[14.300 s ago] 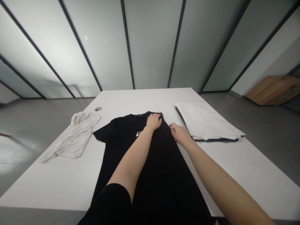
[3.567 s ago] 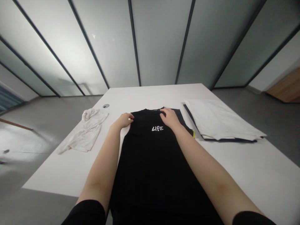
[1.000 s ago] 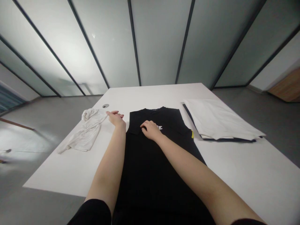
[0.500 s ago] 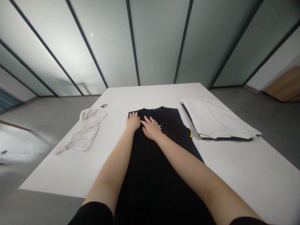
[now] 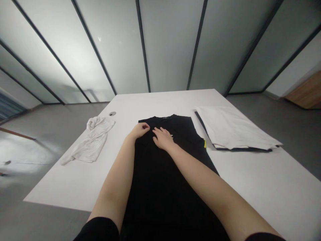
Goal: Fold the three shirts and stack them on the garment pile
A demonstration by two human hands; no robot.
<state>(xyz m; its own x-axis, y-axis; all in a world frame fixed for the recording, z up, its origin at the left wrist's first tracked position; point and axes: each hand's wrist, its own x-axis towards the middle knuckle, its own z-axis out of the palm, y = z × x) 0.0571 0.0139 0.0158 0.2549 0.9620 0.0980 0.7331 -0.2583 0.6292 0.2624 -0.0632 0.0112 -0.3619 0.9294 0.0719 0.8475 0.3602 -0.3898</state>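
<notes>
A black T-shirt (image 5: 165, 174) lies spread lengthwise on the white table, its neckline at the far end. Small white lettering shows on its chest, partly covered by my right hand (image 5: 163, 139), which rests flat with fingers spread on the cloth. At the shirt's upper left edge, my left hand (image 5: 140, 130) is closed, thumb and fingers curled together in a pinch on the black fabric. The pinched bit of cloth itself is mostly hidden by the fingers. A small yellow patch (image 5: 205, 143) shows at the shirt's right edge.
On the white table (image 5: 65, 187), a crumpled white garment (image 5: 92, 142) lies to the left, near a round cable hole (image 5: 112, 113). To the right is a stack of folded white cloth (image 5: 233, 127) with dark cloth beneath. Frosted glass panels (image 5: 168, 47) stand behind the table.
My left hand has gone from lying flat on the shirt to a curled pinch, turning at the wrist near the left edge. My right hand stays nearly in place.
</notes>
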